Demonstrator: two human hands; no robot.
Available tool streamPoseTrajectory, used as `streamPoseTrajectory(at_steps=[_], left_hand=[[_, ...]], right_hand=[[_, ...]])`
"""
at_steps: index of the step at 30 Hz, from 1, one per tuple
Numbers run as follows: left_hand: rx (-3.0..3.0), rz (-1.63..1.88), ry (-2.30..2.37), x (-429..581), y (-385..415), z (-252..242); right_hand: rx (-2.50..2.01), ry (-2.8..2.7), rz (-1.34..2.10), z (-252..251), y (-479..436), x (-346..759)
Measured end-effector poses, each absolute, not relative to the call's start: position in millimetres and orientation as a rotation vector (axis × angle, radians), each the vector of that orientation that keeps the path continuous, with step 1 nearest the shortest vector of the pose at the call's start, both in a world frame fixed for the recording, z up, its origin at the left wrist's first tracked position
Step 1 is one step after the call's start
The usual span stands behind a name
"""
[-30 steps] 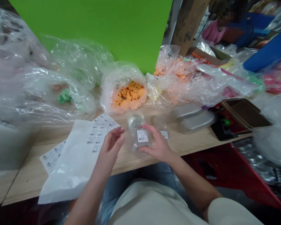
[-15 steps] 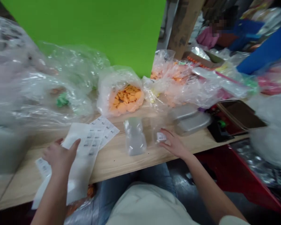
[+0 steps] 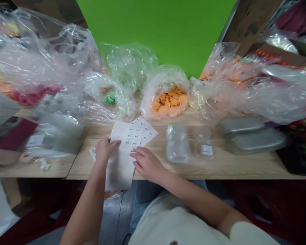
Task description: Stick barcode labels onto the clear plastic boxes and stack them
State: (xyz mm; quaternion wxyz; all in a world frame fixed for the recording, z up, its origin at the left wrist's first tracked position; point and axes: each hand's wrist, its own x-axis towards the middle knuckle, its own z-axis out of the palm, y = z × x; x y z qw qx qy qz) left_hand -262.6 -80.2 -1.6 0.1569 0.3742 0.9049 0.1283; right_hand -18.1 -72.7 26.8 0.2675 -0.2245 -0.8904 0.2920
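Pinching label sheet (image 3: pixel 136 134), left hand (image 3: pixel 104 149), right hand (image 3: pixel 145 163) atop

This is a small packing workshop: a pale wooden worktable (image 3: pixel 234 166) is crowded with a large clear plastic bag of orange discs (image 3: pixel 169 100), a white sheet of printed barcode labels (image 3: pixel 139 131) and small clear plastic pouches (image 3: pixel 177 143), one of them labelled.

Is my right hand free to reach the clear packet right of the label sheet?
Probably yes: the right hand rests on the label sheet, only bare tabletop between it and the clear packet.
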Motion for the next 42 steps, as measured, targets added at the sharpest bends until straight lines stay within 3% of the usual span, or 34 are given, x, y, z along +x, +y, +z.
streamPoseTrajectory(at_steps=[5, 8, 12, 18, 23, 28, 31, 33, 36, 39, 42], left_hand=[[0.98, 0.562, 2.216, -255, -100, 26], [0.725, 0.704, 1.835, -246, -112, 38], [0.69, 0.799, 1.659, -231, -115, 46], [0.841, 0.853, 1.745, -213, -110, 54], [0.893, 0.789, 1.81, -225, -107, 47], [1.208, 0.554, 2.432, -244, -92, 25], [1.254, 0.737, 2.634, -222, -92, 32], [1.179, 0.994, 2.386, -194, -99, 47], [0.765, 1.149, 1.57, -152, -113, 75], [0.557, 1.2, 1.273, -130, -118, 91], [0.657, 1.08, 1.201, -119, -114, 91]], right_hand=[[-0.817, -2.247, 0.98, -23, -65, -67], [-0.955, -2.054, 1.032, -22, -60, -64], [-0.977, -2.024, 1.036, -12, -59, -64], [-0.941, -2.049, 0.979, -9, -61, -61], [-1.135, -1.703, 1.193, -15, -52, -61], [-1.212, -1.499, 1.165, 0, -44, -52], [-1.022, -1.636, 0.879, 23, -47, -40], [-0.881, -1.816, 0.6, 36, -52, -30], [-0.737, -2.024, 0.388, 53, -61, -9], [-0.737, -2.063, 0.581, 73, -64, 21], [-0.928, -1.931, 1.049, 91, -52, 52]])
